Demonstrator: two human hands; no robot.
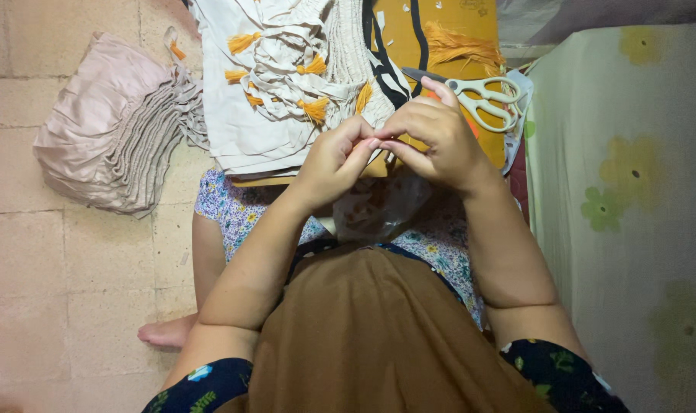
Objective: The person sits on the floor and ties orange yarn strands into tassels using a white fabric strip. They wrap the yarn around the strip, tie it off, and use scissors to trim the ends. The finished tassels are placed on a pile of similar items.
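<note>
Where the tiled floor (72, 268) meets a pale flowered cloth (631, 191), a pleated stack of beige fabric (110, 130) lies beside cream cloth pieces (271, 99) trimmed with orange tassels (314, 110), all resting on a mustard-yellow board (447, 23). Cream-handled scissors (482, 98) sit just beyond the knuckles. The left hand (329, 164) and right hand (436, 138) meet fingertip to fingertip, curled in a pinch; what they pinch is too small to tell.
</note>
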